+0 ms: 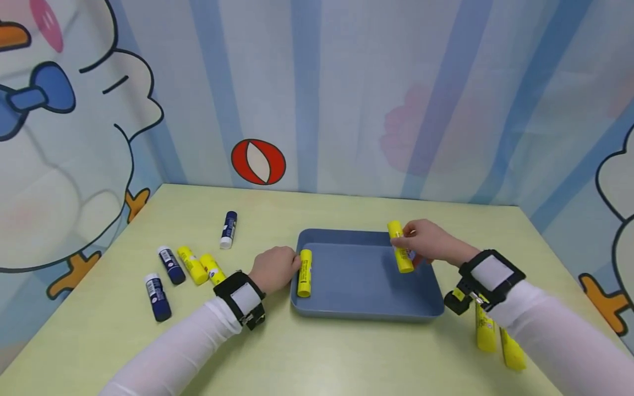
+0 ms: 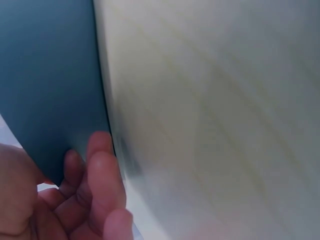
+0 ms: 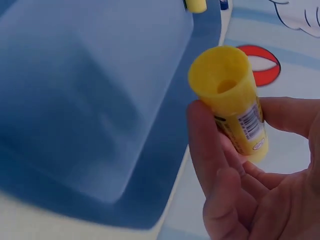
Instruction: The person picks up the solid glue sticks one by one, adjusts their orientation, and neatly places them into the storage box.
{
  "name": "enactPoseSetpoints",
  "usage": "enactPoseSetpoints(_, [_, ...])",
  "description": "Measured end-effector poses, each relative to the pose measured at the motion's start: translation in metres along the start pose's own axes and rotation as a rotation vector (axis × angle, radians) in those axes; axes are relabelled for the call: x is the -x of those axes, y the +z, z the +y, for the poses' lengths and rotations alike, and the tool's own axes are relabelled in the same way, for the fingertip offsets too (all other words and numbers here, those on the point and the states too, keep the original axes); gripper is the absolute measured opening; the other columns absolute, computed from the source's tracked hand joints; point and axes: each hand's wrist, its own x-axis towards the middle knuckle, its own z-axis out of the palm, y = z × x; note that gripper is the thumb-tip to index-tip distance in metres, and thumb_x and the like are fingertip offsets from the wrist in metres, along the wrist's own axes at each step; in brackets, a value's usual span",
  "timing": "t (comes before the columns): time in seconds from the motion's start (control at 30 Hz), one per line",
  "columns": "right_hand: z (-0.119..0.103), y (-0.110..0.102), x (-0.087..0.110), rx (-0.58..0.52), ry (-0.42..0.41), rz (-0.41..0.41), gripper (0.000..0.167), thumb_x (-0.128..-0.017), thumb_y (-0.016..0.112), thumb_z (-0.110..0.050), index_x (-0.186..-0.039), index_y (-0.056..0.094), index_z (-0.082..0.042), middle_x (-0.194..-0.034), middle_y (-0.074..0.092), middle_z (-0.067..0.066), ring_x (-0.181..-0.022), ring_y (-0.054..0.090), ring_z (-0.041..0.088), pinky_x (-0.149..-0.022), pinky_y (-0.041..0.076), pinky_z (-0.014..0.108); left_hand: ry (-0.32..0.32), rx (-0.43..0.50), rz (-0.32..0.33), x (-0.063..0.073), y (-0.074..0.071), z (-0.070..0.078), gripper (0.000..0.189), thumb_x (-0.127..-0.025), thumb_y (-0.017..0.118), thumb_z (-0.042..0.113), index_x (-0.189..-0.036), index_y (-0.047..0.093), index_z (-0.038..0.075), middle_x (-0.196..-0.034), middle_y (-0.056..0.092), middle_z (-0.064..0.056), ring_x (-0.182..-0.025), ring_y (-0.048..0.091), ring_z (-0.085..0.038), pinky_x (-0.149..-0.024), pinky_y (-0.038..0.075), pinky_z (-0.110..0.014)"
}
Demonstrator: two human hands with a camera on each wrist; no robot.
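My right hand [image 1: 430, 240] pinches a yellow glue stick [image 1: 403, 263] over the right side of a blue-grey tray [image 1: 351, 280]. In the right wrist view the glue stick [image 3: 245, 122] tilts between thumb and fingers, its hollow round end facing the camera and a barcode on its label. My left hand [image 1: 274, 269] grips the tray's left rim; the left wrist view has its fingers against the tray wall [image 2: 55, 75], thumb on the other side. Another yellow glue stick [image 1: 305, 273] lies inside the tray along its left wall.
Left of the tray lie two yellow glue sticks [image 1: 192, 265] and three dark blue ones with white ends, one [image 1: 228, 230] farther back. Two more yellow glue sticks [image 1: 485, 330] lie by my right forearm, partly covered. A printed curtain [image 1: 342, 110] stands behind the table.
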Motion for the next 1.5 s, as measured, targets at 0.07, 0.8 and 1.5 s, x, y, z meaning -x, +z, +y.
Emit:
enactPoseSetpoints(0.07, [-0.005, 0.008, -0.004, 0.003, -0.008, -0.007, 0.046, -0.097, 0.058, -0.029, -0.118, 0.050, 0.011, -0.107, 0.062, 0.024, -0.065, 0.068, 0.026, -0.052, 0.047, 0.031, 0.001, -0.006, -0.001, 0.000, 0.000, 0.001, 0.037, -0.098, 0.048, 0.018, -0.061, 0.046, 0.012, -0.057, 0.040, 0.001, -0.052, 0.045, -0.015, -0.049, 0.033, -0.028])
enactPoseSetpoints(0.8, [-0.050, 0.075, -0.052, 0.149, 0.016, -0.128, 0.039, -0.092, 0.064, -0.036, -0.065, 0.057, -0.010, -0.064, 0.062, 0.003, -0.057, 0.065, 0.019, -0.045, 0.042, 0.025, -0.026, -0.023, -0.021, -0.002, -0.001, 0.001, 0.038, -0.098, 0.049, 0.019, -0.061, 0.046, 0.012, -0.057, 0.042, 0.000, -0.053, 0.047, -0.016, -0.049, 0.035, -0.029])
enactPoseSetpoints(1.5, [-0.081, 0.107, -0.067, 0.230, 0.059, -0.183, 0.039, -0.092, 0.064, -0.037, -0.069, 0.066, -0.005, -0.060, 0.064, 0.004, -0.048, 0.060, 0.016, -0.042, 0.037, 0.025, -0.018, 0.004, -0.021, 0.000, -0.003, 0.002, 0.035, -0.098, 0.050, 0.019, -0.064, 0.049, 0.011, -0.059, 0.042, 0.000, -0.053, 0.046, -0.016, -0.049, 0.033, -0.028])
